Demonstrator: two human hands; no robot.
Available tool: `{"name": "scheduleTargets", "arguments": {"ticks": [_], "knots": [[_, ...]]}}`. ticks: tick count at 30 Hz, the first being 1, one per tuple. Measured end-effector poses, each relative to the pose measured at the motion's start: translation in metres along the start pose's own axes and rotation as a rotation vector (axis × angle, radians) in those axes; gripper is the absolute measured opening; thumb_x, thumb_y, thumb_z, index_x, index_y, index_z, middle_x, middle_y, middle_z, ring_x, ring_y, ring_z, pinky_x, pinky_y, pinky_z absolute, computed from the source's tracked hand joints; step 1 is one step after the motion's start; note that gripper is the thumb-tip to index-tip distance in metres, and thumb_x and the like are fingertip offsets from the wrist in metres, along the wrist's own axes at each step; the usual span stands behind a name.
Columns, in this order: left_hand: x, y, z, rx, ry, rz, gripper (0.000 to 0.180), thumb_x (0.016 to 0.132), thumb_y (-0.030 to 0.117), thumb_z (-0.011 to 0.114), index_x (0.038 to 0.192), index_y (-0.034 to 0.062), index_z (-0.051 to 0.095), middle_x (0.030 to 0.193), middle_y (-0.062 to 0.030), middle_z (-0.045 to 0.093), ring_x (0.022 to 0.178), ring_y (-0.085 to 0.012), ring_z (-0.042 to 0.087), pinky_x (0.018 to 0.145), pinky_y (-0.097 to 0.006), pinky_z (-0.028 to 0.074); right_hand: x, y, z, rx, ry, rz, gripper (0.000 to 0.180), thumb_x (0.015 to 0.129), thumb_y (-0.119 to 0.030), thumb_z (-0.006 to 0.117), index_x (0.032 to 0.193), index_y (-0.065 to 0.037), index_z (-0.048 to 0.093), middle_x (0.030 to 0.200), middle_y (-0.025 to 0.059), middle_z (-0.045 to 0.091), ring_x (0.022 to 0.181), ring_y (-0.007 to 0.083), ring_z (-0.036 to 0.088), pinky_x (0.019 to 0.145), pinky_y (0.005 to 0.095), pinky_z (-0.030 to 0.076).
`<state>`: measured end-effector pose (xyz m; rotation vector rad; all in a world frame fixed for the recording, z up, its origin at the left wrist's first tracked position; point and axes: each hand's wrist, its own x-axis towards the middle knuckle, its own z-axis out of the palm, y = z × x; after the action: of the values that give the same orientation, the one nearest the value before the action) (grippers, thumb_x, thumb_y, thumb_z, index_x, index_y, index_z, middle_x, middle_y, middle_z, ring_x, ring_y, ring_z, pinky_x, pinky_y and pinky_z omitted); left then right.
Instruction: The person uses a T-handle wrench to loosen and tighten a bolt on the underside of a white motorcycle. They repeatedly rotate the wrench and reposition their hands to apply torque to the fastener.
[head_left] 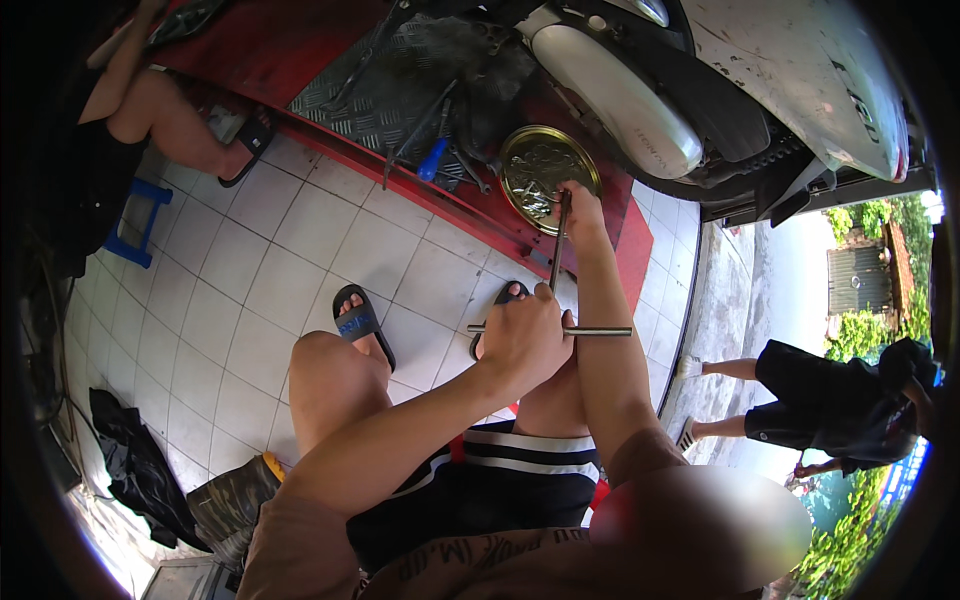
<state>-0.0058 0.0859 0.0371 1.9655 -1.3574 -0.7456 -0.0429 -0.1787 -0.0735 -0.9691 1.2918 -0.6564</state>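
My left hand [522, 332] is wrapped round the crossbar of a steel T-handle wrench [557, 258], in front of my knees. The bar sticks out on both sides of the fist, and the shaft points away from me. At the shaft's far end the fingers of my right hand [581, 212] are closed round the tip. That hand is over the near right edge of a round gold-coloured tin [506, 182], which has shiny small metal pieces inside. Whether the right fingers also hold a small part is hidden.
The tin stands on a red lift platform [637, 235], beside a motorcycle [625, 105]. Left of it lie a blue-handled screwdriver [433, 160] and several metal tools. Another person [160, 120] sits at the far left near a blue stool [140, 222]. A person in black [820, 400] stands outside at right.
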Motion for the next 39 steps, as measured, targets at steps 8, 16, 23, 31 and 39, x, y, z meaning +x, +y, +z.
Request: {"name": "scheduleTargets", "arguments": {"ticks": [8, 16, 23, 31, 39], "knots": [[0.013, -0.014, -0.01, -0.053, 0.341, 0.131, 0.017, 0.087, 0.016, 0.059, 0.089, 0.0029, 0.049, 0.051, -0.0115, 0.057, 0.045, -0.0317, 0.059, 0.044, -0.043, 0.046, -0.118, -0.086, 0.039, 0.151, -0.443, -0.299, 0.027, 0.096, -0.016, 0.048, 0.107, 0.005, 0.061, 0.075, 0.0094, 0.062, 0.063, 0.017, 0.058, 0.06, 0.0288, 0.047], [0.052, -0.027, -0.044, -0.29, 0.61, 0.3, 0.036, 0.086, 0.011, 0.062, 0.118, 0.0001, 0.052, 0.053, -0.0112, 0.057, 0.046, -0.0297, 0.061, 0.044, -0.04, 0.046, -0.145, -0.096, 0.058, 0.138, -0.626, -0.395, 0.033, 0.096, -0.016, 0.049, 0.121, 0.005, 0.054, 0.084, 0.0085, 0.064, 0.074, 0.0157, 0.062, 0.067, 0.0284, 0.048], [0.047, -0.024, -0.057, -0.499, 0.636, 0.454, 0.04, 0.086, 0.01, 0.063, 0.124, 0.0016, 0.053, 0.064, -0.0119, 0.058, 0.052, -0.0272, 0.059, 0.051, -0.036, 0.047, -0.146, -0.103, 0.061, 0.17, -0.613, -0.432, 0.035, 0.098, -0.015, 0.047, 0.126, 0.007, 0.052, 0.084, 0.0086, 0.065, 0.069, 0.0119, 0.055, 0.065, 0.024, 0.044], [0.05, -0.022, -0.059, -0.52, 0.682, 0.548, 0.03, 0.097, 0.014, 0.055, 0.123, -0.0001, 0.056, 0.078, -0.0113, 0.063, 0.063, -0.0203, 0.063, 0.06, -0.03, 0.05, -0.141, -0.104, 0.063, 0.197, -0.659, -0.467, 0.039, 0.098, -0.014, 0.05, 0.129, 0.009, 0.049, 0.084, 0.0085, 0.065, 0.07, 0.011, 0.055, 0.066, 0.0239, 0.044], [0.052, -0.022, -0.059, -0.563, 0.642, 0.454, 0.033, 0.101, 0.019, 0.049, 0.128, -0.0008, 0.052, 0.08, -0.0115, 0.064, 0.064, -0.0186, 0.063, 0.06, -0.03, 0.049, -0.137, -0.106, 0.068, 0.216, -0.651, -0.486, 0.042, 0.099, -0.014, 0.049, 0.133, 0.01, 0.045, 0.085, 0.0096, 0.064, 0.072, 0.0114, 0.053, 0.069, 0.0252, 0.044]]}}
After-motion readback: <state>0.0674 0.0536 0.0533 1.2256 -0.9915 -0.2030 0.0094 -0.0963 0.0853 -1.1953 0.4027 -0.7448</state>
